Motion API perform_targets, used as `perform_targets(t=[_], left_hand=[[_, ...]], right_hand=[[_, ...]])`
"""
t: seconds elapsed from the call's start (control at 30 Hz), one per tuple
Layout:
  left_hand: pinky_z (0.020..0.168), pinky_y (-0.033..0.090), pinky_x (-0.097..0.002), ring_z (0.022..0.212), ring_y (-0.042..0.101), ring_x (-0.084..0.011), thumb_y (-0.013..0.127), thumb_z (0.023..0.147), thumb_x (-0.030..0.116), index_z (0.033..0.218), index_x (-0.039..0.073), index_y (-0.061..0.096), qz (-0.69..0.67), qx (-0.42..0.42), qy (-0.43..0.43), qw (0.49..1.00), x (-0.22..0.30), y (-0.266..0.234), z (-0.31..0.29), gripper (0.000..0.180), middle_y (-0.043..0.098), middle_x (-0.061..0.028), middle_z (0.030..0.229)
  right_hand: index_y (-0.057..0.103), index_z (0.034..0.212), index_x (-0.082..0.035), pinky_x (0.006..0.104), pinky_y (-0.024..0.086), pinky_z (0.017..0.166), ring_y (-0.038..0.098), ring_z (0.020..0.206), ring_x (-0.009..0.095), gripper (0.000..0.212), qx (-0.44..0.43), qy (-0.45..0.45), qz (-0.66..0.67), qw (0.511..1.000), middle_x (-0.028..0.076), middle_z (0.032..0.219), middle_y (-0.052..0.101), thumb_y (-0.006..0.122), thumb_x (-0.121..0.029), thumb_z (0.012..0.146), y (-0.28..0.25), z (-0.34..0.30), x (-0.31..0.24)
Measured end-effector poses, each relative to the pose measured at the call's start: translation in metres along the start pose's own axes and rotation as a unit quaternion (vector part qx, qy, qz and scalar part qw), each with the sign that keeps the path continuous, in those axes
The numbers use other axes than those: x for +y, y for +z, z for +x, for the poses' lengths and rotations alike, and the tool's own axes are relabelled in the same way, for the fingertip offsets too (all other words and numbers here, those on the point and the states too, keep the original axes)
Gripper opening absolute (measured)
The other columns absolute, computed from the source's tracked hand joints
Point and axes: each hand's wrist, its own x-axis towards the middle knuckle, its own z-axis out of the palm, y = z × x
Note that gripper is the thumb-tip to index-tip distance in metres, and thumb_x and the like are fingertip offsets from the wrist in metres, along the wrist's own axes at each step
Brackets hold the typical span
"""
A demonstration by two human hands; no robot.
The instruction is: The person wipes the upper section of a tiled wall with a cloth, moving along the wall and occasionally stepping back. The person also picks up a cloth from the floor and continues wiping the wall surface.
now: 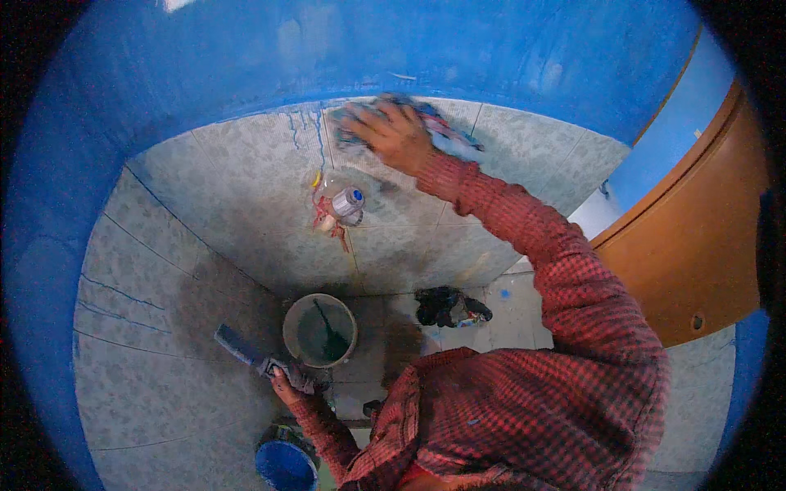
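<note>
The grey speckled tiled wall (pixel 246 204) meets the blue painted wall (pixel 246 65) along a curved edge far up, and thin blue paint drips run down the tiles just below this edge and on the left side. At the right, a brown wooden door (pixel 696 245) stands close beside the person's red checked sleeve (pixel 573 278), so the room is narrow there; on the left the tiled area is open.

The right hand (pixel 393 135) is stretched far forward, with fingers spread, and it presses flat on a crumpled multicoloured cloth rag (pixel 446 135) against the tiles, right at the paint edge. The rag shows blue, white and dark patches, and part of it is hidden under the hand.

The left hand (pixel 286 385) is closed around the handle of a scraper tool with a grey-blue blade (pixel 241 348), near and low on the left.

Near the middle lies a clear plastic bottle with a blue cap (pixel 342 203), with a red and yellow label. Below it stands a round grey bucket (pixel 319 330) with dark liquid inside. To its right lies a dark bundle of cloth (pixel 446 307). A blue round container (pixel 285 466) stands at the near edge.
</note>
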Motion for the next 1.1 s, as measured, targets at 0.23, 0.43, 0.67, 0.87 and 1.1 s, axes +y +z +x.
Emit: perform_targets(t=[0.23, 0.43, 0.67, 0.87, 1.1], left_hand=[[0.088, 0.039, -0.0495, 0.109, 0.046, -0.0301, 0.052, 0.080, 0.052, 0.125, 0.007, 0.042, 0.102, 0.039, -0.034, 0.993, 0.007, 0.000, 0.003, 0.064, 0.048, -0.0120, 0.121], [0.084, 0.042, -0.0387, 0.105, 0.048, -0.0297, 0.050, 0.088, 0.036, 0.125, 0.006, 0.040, -0.013, 0.055, -0.010, 0.998, 0.002, -0.025, 0.011, 0.049, 0.043, -0.0180, 0.121], [0.087, 0.038, -0.0445, 0.109, 0.045, -0.0281, 0.052, 0.081, 0.053, 0.126, 0.007, 0.039, 0.063, 0.081, -0.038, 0.994, 0.034, 0.010, -0.012, 0.065, 0.041, -0.0131, 0.125], [0.090, 0.037, -0.0435, 0.113, 0.042, -0.0286, 0.052, 0.081, 0.053, 0.127, 0.004, 0.038, 0.107, 0.112, -0.022, 0.988, 0.023, -0.012, -0.011, 0.068, 0.039, -0.0142, 0.127], [0.089, 0.038, -0.0433, 0.110, 0.044, -0.0309, 0.053, 0.084, 0.042, 0.126, 0.004, 0.040, 0.225, 0.080, 0.092, 0.967, -0.004, -0.064, -0.030, 0.059, 0.041, -0.0163, 0.124]], right_hand=[[0.047, 0.126, -0.026, 0.0374, 0.042, 0.084, 0.048, 0.101, 0.022, 0.054, 0.006, 0.011, 0.031, 0.999, -0.003, 0.127, 0.047, 0.057, -0.016, 0.073, 0.025, 0.036, -0.036], [0.047, 0.125, -0.023, 0.0383, 0.043, 0.086, 0.048, 0.100, 0.023, 0.060, -0.037, 0.020, 0.037, 0.998, -0.002, 0.125, 0.048, 0.061, -0.013, 0.068, 0.003, 0.004, -0.012], [0.049, 0.122, -0.022, 0.0384, 0.042, 0.088, 0.048, 0.101, 0.023, 0.058, 0.012, 0.023, 0.077, 0.997, -0.002, 0.121, 0.049, 0.064, -0.011, 0.067, 0.030, 0.054, -0.042], [0.048, 0.123, -0.022, 0.0391, 0.041, 0.090, 0.047, 0.104, 0.024, 0.062, -0.025, 0.047, 0.102, 0.993, -0.002, 0.123, 0.049, 0.066, -0.011, 0.065, 0.019, 0.036, -0.035], [0.046, 0.125, -0.023, 0.0400, 0.041, 0.087, 0.046, 0.103, 0.026, 0.067, -0.042, 0.097, 0.070, 0.992, 0.000, 0.125, 0.048, 0.068, -0.013, 0.063, 0.003, 0.008, -0.021]])
